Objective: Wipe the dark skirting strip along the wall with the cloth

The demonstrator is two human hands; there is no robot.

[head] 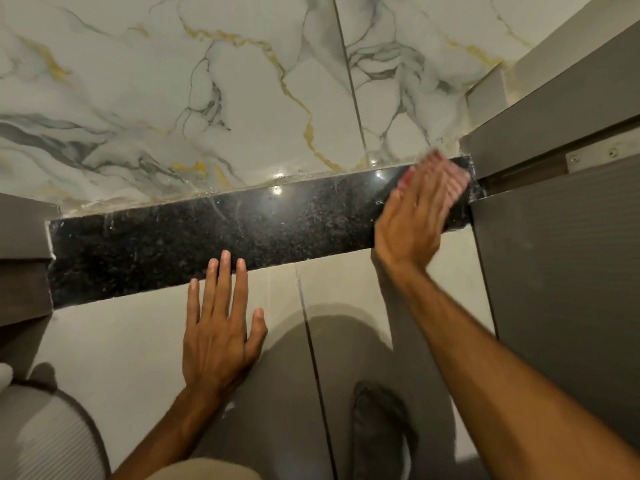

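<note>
The dark speckled skirting strip (214, 237) runs along the foot of the marble wall, from a grey block at the left to a grey door frame at the right. My right hand (412, 216) presses a pink cloth (446, 168) flat against the strip's right end; the cloth and fingers are blurred. My left hand (221, 327) lies flat on the pale floor tile, fingers spread, its fingertips reaching onto the strip's lower edge.
A grey door (561, 265) and its frame stand at the right, with a metal plate (602, 155) on the edge. A grey block (24, 237) bounds the strip at the left. A ribbed white object (41, 438) sits at the bottom left. My foot (377, 431) rests on the floor tiles.
</note>
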